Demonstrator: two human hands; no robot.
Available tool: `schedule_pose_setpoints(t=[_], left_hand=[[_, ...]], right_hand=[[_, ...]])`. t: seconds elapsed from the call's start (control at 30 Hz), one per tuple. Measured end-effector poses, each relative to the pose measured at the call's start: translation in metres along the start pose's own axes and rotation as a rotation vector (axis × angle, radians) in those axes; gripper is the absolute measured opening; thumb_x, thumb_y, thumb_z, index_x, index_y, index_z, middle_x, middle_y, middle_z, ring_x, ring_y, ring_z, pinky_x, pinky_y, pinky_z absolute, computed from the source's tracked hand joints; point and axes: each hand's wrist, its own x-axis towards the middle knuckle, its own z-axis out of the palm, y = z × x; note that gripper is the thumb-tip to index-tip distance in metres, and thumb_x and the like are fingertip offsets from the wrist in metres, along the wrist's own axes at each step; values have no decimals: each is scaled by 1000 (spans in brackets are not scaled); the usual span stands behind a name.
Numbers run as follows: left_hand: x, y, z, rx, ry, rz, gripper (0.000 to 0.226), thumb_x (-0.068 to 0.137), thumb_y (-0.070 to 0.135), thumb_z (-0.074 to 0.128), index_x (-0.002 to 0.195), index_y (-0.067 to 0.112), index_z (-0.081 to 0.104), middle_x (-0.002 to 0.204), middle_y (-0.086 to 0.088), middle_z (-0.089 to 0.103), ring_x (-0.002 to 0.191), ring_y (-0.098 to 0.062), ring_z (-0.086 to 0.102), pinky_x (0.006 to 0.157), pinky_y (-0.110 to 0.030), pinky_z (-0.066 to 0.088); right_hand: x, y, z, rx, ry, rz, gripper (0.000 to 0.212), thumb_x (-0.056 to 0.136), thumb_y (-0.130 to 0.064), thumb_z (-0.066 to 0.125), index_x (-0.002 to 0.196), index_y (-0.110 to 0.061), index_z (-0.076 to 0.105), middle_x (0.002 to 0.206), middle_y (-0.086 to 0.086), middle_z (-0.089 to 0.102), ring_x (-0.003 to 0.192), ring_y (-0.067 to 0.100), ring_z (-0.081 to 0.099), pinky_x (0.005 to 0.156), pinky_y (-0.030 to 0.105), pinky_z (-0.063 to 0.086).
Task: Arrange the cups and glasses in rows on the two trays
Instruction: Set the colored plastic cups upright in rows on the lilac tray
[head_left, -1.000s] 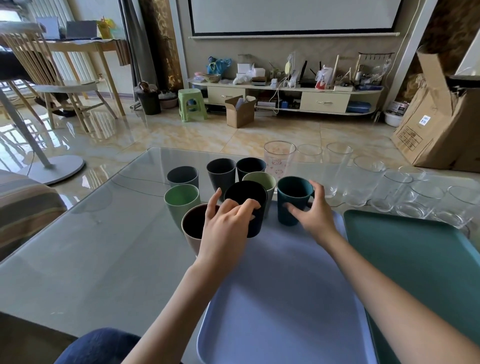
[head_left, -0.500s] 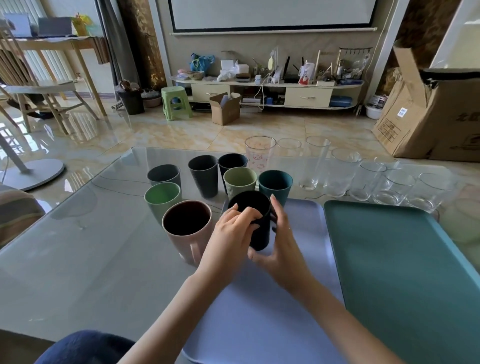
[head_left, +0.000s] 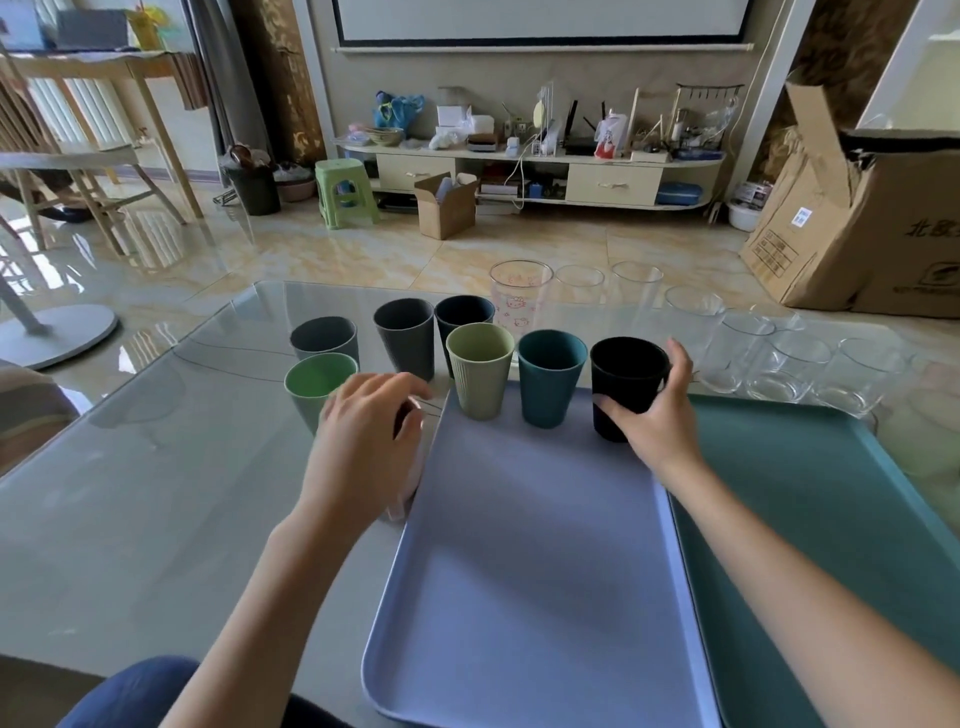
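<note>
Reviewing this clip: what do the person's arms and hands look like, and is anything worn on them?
Both forearms are bare up to the frame edge: no sleeves, gloves, watch or bracelet show. No rings can be seen on the left hand or the right hand. The fingernails look short and unpainted. Dark blue clothing shows at the bottom left.

Glass table (head_left: 156, 519), lavender tray (head_left: 519, 597), teal tray (head_left: 831, 519), cups (head_left: 404, 332), glasses (head_left: 789, 364)
</note>
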Motion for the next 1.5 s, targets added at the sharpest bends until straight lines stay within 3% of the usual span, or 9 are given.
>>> schedule_pose_setpoints(t=[0.13,0.27,0.43,0.63,0.97,1.1,1.23,1.37,1.5], left_hand=[[1,-25,-6,93,-135,-215,22,81,20,64,102,25,64,111,-1,65,104,-29,51,90,-39,38],[3,-34,-7,128,-193,-255,24,82,25,63,106,29,63,111,0,64,104,-27,53,89,-38,40],[9,-37,-12,22,-103,-309,24,87,10,51,98,24,66,108,-5,65,98,-28,55,83,-41,47],[9,-45,-15,155,-141,-321,55,77,-9,41,124,19,51,118,-14,63,100,-37,58,82,-41,45],[26,-55,-8,-13,-137,-332,53,78,-14,44,121,15,56,122,-10,61,106,-31,56,74,-30,43],[37,-66,-5,-42,-182,-358,50,81,-9,41,124,15,51,125,-10,58,111,-31,54,89,-42,49],[53,-80,-2,-64,-197,-352,34,86,8,48,119,16,53,114,-11,62,100,-30,57,81,-39,49],[56,-94,-1,-117,-278,-346,25,86,20,59,111,18,60,95,-1,62,84,-18,56,73,-28,45],[53,-97,-4,-97,-295,-300,16,88,26,58,101,20,64,90,4,62,85,-19,59,79,-37,53]], right_hand=[[7,15,10,-47,12,9,97,70,-22,81,144,-18,18,140,9,44,124,31,46,92,29,38],[9,18,9,-53,8,30,103,69,-19,82,145,-18,14,140,8,42,123,29,47,89,28,37],[-16,14,9,-47,-2,98,122,63,-20,87,148,-8,0,155,12,9,143,21,12,112,26,16],[-67,-7,8,-338,54,-249,80,81,-23,70,144,-9,24,152,17,21,140,30,20,111,37,22],[-37,-104,69,-432,-150,-657,35,84,-6,52,119,-9,53,107,6,65,108,30,52,92,40,35],[4,-147,119,-621,-362,-619,40,90,-18,47,129,-17,41,124,8,56,111,33,50,87,44,34],[42,-177,162,-983,-580,-432,48,93,-27,43,139,-29,26,144,11,37,126,36,38,102,54,25],[53,-186,191,-1275,-723,-342,46,89,-9,47,132,-25,44,130,13,47,119,38,44,104,62,22],[51,-176,204,-1213,-695,-248,46,87,-2,49,132,-12,48,134,18,38,117,42,45,102,57,30]])
